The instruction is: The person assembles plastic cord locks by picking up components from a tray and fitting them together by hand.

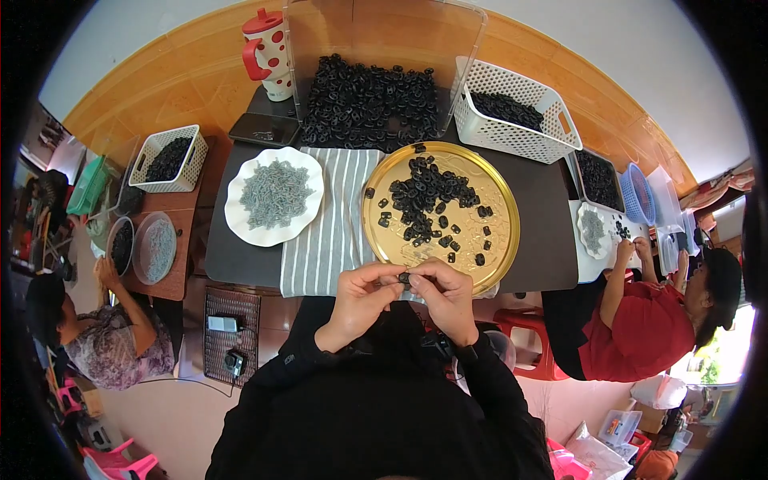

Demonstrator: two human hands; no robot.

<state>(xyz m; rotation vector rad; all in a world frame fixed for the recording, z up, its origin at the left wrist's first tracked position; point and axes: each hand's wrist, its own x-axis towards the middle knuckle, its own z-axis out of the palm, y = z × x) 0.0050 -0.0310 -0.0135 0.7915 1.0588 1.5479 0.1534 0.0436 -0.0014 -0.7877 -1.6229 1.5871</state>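
At the near rim of the round gold tray [490, 178], my left hand [360, 302] and my right hand [448, 298] meet, fingertips closed together on a small black plastic piece [404, 278]. Both thumbs and index fingers pinch it, hiding part of its shape. A heap of small black plastic pieces [420, 196] lies on the tray, with several scattered singly and some tiny clear pieces [416, 254] nearby. Left of the tray, a white scalloped plate [237, 210] holds a pile of small clear pieces [276, 194]. A grey-and-white striped cloth [316, 268] lies partly beneath both.
A clear bin [384, 36] of black pieces stands at the back, beside a red-dotted tumbler [276, 60]. A white perforated basket [516, 140] sits back right. One co-worker [120, 340] sits left, another in red [648, 332] right. A red stool [532, 340] stands near my right.
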